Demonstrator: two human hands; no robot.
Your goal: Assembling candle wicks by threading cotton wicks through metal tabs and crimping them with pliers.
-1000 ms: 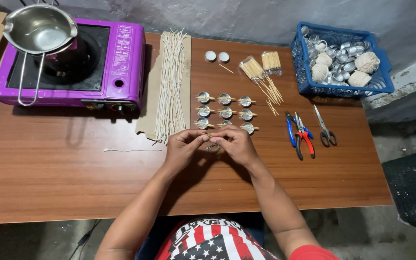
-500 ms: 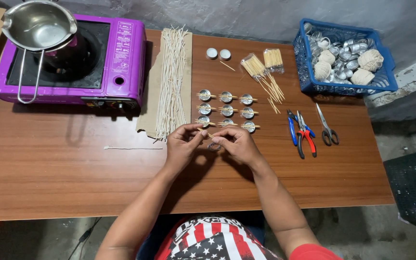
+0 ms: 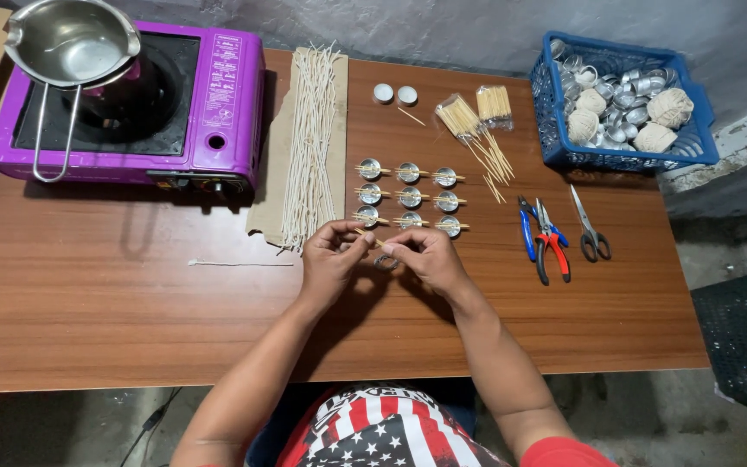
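Brown wood table (image 3: 114, 320), grey wall (image 3: 443, 26) behind, concrete floor (image 3: 650, 415).

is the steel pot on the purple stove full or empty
Empty: the steel pot on the purple stove shows only bare shiny metal inside.

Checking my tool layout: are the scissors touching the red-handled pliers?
Apart. The head view shows the scissors lying to the right of the red-handled pliers, with a plain strip of bare table between them.

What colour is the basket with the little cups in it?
The basket is blue; the head view shows it at the table's far right corner.
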